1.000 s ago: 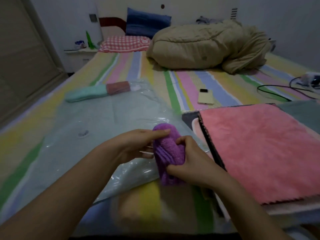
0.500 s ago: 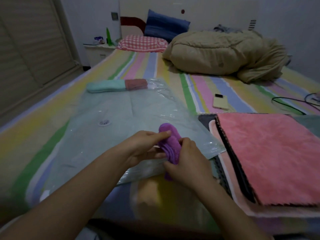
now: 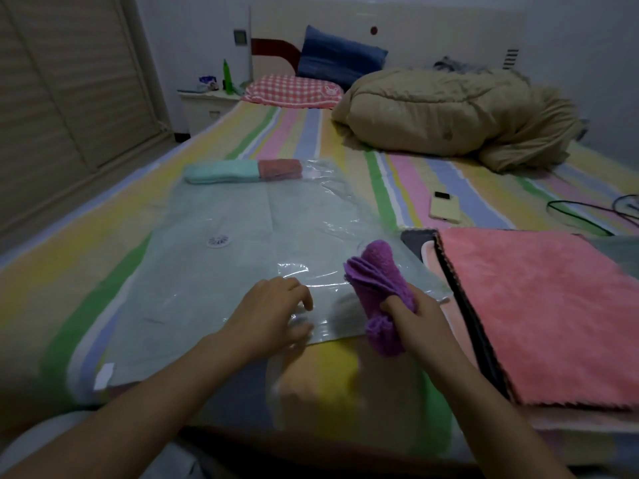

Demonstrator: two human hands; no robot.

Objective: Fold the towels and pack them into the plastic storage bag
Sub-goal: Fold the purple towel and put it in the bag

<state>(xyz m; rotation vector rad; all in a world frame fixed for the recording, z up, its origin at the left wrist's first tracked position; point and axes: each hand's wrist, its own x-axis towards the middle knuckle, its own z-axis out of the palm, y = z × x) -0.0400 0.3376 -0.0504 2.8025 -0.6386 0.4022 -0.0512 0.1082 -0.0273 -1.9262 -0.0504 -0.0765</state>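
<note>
Right hand [image 3: 413, 314] grips purple towel [image 3: 378, 285], rolled, fluffy, layered edges fanned at top. Left hand [image 3: 273, 311] just beside, fingers loosely curled, on clear plastic storage bag [image 3: 242, 261].

Open middle, crowded edges

We find the clear plastic storage bag [image 3: 242, 267] bare across its middle but for a white round valve [image 3: 218, 240]. A teal rolled towel [image 3: 221, 171] and a pink rolled towel [image 3: 280, 168] line its far end. A flat pink fleece towel stack [image 3: 539, 305] flanks its right, and our right hand [image 3: 418, 316] holds a purple rolled towel [image 3: 377, 278] over its near right corner.
</note>
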